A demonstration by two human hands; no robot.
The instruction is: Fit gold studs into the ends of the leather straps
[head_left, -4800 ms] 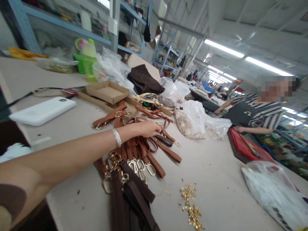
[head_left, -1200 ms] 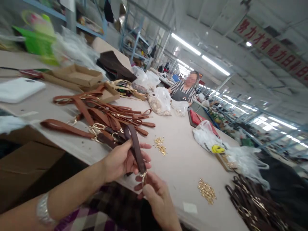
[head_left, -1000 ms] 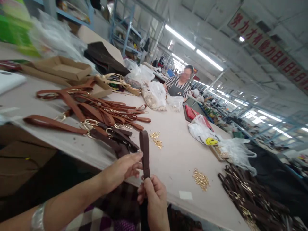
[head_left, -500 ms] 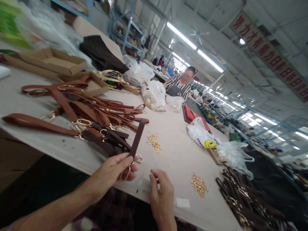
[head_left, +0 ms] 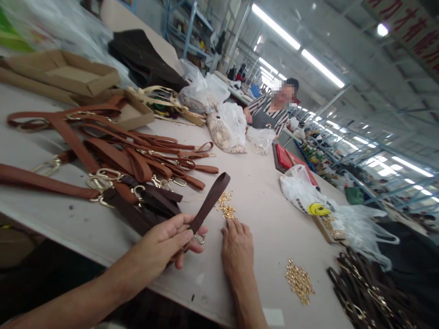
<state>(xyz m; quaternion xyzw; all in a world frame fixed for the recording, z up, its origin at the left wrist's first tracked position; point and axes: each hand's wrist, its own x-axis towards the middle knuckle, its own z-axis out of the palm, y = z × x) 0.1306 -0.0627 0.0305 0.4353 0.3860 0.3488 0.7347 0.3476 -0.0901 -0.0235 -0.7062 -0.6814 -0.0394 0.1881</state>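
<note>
My left hand (head_left: 173, 240) is closed around a dark brown leather strap (head_left: 211, 201), whose upper end rises as a narrow loop. A gold metal ring (head_left: 200, 239) shows by its fingers. My right hand (head_left: 238, 249) lies palm down on the table, fingers stretched forward. Its fingertips reach the near edge of a small scatter of gold rivets (head_left: 226, 205); whether they touch any, I cannot make out. Left of the hands, more dark brown straps (head_left: 128, 212) with gold clasps lie beside a heap of reddish-brown straps (head_left: 120, 157).
A second pile of gold metal pieces (head_left: 299, 281) is to the right, near a bundle of dark straps (head_left: 368, 285). Plastic bags (head_left: 226, 128) and cardboard trays (head_left: 65, 73) stand farther back. Across the table (head_left: 264, 192) is another person (head_left: 270, 109).
My right hand has moved forward from the table's near edge to the gold rivets, its fingers now extended. The held strap's upper end now shows as a loop. The view has shifted.
</note>
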